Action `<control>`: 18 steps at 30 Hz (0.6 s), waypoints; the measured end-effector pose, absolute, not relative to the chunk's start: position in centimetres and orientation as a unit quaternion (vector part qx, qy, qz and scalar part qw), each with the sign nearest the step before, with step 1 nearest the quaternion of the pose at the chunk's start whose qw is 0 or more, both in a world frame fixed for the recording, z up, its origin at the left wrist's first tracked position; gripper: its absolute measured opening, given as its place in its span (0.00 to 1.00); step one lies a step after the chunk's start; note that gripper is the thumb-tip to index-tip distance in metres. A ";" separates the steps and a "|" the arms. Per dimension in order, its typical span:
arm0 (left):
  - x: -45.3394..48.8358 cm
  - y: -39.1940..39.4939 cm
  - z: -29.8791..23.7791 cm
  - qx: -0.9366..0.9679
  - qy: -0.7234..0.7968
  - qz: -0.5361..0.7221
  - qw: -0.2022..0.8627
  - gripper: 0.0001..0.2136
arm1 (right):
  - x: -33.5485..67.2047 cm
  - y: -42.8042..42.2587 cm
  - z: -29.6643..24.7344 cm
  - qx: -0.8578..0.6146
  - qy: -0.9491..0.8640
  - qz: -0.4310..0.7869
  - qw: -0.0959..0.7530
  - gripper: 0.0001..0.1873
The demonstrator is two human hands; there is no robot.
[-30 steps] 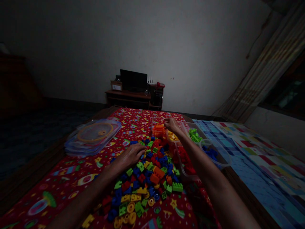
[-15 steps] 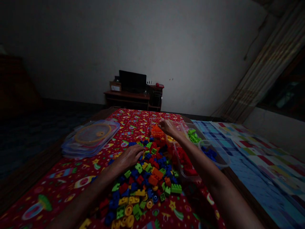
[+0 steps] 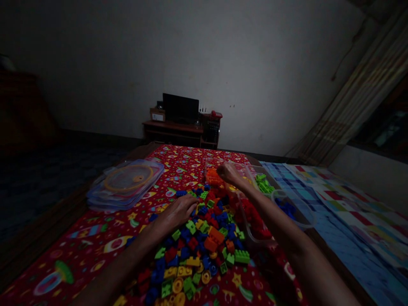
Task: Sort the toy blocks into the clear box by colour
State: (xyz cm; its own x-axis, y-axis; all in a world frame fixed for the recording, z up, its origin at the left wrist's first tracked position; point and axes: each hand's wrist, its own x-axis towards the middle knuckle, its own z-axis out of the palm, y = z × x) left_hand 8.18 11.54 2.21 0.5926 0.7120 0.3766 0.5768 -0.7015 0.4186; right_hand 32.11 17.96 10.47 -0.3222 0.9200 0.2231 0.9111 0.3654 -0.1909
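Observation:
A heap of small plastic bricks (image 3: 204, 238) in blue, red, green, yellow and orange lies on a red patterned cloth (image 3: 95, 238). My left hand (image 3: 178, 211) rests palm down on the heap's left edge, fingers curled among the bricks. My right hand (image 3: 230, 173) reaches far forward, its fingers bent over a clear tub of orange bricks (image 3: 213, 176); whether it holds a brick is hidden. Beside my right forearm stand clear tubs of red bricks (image 3: 255, 219), green bricks (image 3: 264, 183) and blue bricks (image 3: 288, 208).
A stack of clear lids (image 3: 126, 183) lies at the left of the cloth. A chequered mat (image 3: 344, 212) covers the surface to the right. At the far wall stands a low desk with a dark monitor (image 3: 180, 109). The room is dim.
My right hand has drawn slightly back and right over the orange tub. My left hand stays on the heap. The view has shifted a little.

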 end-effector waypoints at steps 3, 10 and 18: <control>8.2 11.4 2.3 0.888 0.360 0.260 0.121 0.15 | 32.8 15.1 10.8 -0.541 -0.832 0.011 0.125 0.09; 8.3 11.4 2.2 0.881 0.371 0.273 0.110 0.15 | 33.1 10.1 9.5 -0.537 -0.841 0.055 0.031 0.07; 8.5 11.5 2.7 0.886 0.368 0.261 0.111 0.16 | 32.7 8.8 7.7 -0.531 -0.846 0.038 0.037 0.17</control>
